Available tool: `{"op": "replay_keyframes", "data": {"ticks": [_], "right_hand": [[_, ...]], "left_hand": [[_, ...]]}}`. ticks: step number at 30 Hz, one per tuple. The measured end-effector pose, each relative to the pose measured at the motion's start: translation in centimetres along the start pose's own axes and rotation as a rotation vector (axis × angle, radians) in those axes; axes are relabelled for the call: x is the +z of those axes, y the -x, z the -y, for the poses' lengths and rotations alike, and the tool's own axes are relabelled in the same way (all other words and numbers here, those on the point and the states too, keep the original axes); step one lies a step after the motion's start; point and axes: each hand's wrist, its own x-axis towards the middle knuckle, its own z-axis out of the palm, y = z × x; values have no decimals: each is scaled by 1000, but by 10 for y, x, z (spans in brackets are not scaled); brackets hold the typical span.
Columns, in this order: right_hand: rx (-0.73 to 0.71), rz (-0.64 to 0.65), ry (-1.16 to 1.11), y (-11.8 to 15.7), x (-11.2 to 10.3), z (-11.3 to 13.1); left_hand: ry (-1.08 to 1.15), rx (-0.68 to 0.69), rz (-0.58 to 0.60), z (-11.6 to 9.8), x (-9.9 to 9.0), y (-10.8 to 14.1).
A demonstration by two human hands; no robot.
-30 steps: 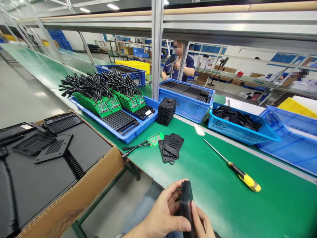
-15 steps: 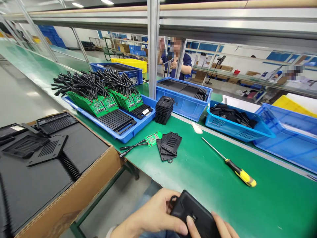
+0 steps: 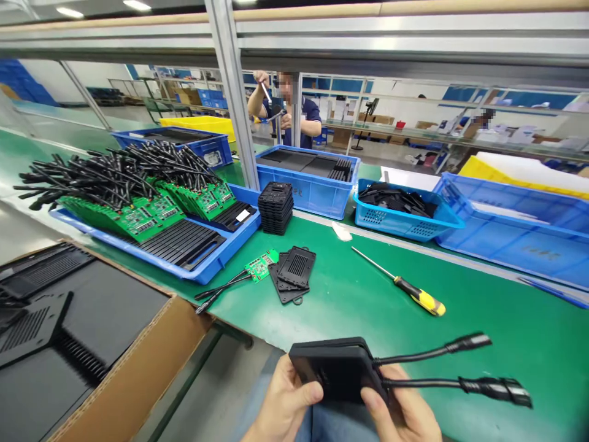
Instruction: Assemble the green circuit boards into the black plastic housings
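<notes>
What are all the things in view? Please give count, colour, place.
Bench: 1, green, across view
Case: 1, black, in both hands
Its cables: 2, black, right end
Loose board: 1, green, centre
Loose plates: 2+, black, centre
Stack: 1, black, behind plates
Screwdriver: 1, yellow-black, right
Tray: 1, blue, left
Boards: many, green, in tray
Bins: 3+, blue, back row
Basket: 1, blue, back right
Yellow bin: 1, back left
Scrap: 1, white, centre
Carton: 1, brown, front left
Frame: 1, grey, overhead
Co-worker: 1, navy shirt, back
Far clutter: too small to count
Left hand: 1, on case
Right hand: 1, on case
</notes>
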Motion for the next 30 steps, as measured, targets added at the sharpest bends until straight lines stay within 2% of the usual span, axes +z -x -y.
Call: {"op": "replay_keyframes", "data": {"ticks": [1, 3, 5, 7, 9, 12, 14, 17, 19, 21, 25, 30], "right_hand": [[-27, 22, -24, -3, 1, 1], [-124, 85, -75, -8, -1, 1], [-223, 133, -128, -12, -3, 2], [-268, 183, -172, -14, -5, 4], [-255, 241, -214, -16, -6, 6], [-210, 287, -342, -21, -5, 6], [-259, 292, -429, -24, -3, 6], [-394, 227, -436, -27, 3, 5], [-414, 163, -429, -27, 7, 6], [-349, 162, -443, -25, 10, 7], [-204, 284, -466, -19, 9, 4], [-188, 292, -369, -15, 4, -1]], "left_hand": [[-36, -25, 41, -2, -4, -1], [-201, -61, 193, -14, -9, -4], [-498, -42, 342, -32, -11, -6], [-816, 37, 385, -48, -8, -5], [-1010, 97, 378, -55, -3, -4], [-1049, 123, 398, -51, 1, -2], [-1037, 136, 386, -44, 0, -2], [-1049, 141, 333, -37, -3, -1], [-1067, 167, 305, -35, -5, -1], [-1073, 240, 308, -34, -6, -1], [-1114, 414, 364, -33, -6, -4], [-1162, 542, 384, -31, -6, -5]]}}
